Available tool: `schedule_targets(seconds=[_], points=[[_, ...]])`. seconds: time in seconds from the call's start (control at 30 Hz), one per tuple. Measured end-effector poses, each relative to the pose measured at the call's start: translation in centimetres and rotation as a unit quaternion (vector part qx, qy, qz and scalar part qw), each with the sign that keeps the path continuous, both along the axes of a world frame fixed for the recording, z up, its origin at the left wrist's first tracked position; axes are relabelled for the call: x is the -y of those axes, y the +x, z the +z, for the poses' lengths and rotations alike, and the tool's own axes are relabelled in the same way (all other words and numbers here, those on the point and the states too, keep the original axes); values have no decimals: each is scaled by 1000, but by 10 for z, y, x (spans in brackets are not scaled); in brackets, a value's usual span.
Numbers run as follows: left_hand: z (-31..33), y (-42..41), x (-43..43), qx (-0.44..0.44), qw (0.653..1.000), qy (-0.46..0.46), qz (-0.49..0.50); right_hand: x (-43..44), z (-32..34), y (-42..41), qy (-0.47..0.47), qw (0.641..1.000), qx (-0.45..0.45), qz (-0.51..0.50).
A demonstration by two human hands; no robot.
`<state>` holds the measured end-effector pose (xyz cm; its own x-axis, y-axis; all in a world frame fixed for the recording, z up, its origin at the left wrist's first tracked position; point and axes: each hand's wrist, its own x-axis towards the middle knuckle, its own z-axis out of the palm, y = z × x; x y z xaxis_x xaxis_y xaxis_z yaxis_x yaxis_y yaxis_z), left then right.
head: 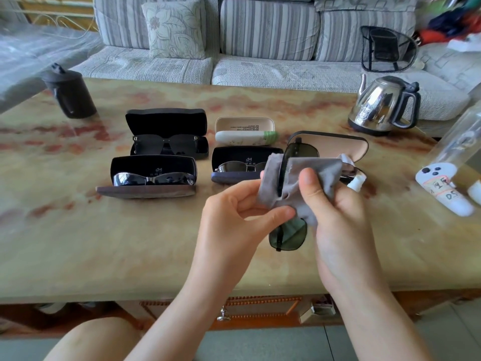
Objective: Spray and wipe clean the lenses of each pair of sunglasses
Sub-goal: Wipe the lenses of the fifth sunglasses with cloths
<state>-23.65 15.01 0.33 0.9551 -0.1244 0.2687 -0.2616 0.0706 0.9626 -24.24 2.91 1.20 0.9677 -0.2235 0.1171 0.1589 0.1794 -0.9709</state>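
Left hand (242,204) fingers pinched green-lens sunglasses (287,237) above worktop (130,243) | right hand (335,217) fingers gripped grey cloth (312,173) over upper lens | three open cases (166,121) (153,165) (242,155) each held sunglasses

Sunglasses (166,147) (153,178) (242,166) (289,234): you have four pairs
Open cases (166,118) (145,191) (244,123) (234,152) (338,147): you count five
Cleaning cloth (312,173): one
Spray bottle (357,183): one
Kettle (377,105): one

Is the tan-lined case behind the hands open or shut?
Open: the case shows its tan lining. Its lower part is hidden behind the cloth and sunglasses, so contents cannot be told.
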Motion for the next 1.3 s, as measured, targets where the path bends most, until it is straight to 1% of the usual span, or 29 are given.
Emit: schedule_targets(seconds=[0.1,0.17,0.3,0.4,0.5,0.6,0.7,0.77,0.93,1.07,1.23,1.3], points=[[-2,1,0,17,999,-13,43,3,1,-1,-10,999,5,39],[-1,1,0,26,998,-12,58,7,3,0,-19,999,4,45],[-2,2,1,32,997,9,66,16,5,4,-13,998,3,62],[-4,2,1,26,998,10,62,18,4,6,-33,998,5,51],[-3,2,1,27,997,28,61,19,3,7,-9,999,9,49],[-1,2,1,33,996,52,69,22,4,7,2,997,-5,72],[-1,2,-1,24,994,65,86,26,4,7,-21,995,-17,97],[-2,3,-3,17,993,63,97,26,4,6,-29,994,-17,103],[-3,3,-2,14,995,46,92,19,6,4,5,997,-3,81],[-3,4,0,6,995,31,90,13,5,5,15,998,4,56],[3,4,-1,-22,996,9,87,17,4,7,39,997,-1,60],[4,3,-4,-14,995,-3,102,21,5,8,35,998,1,52]])
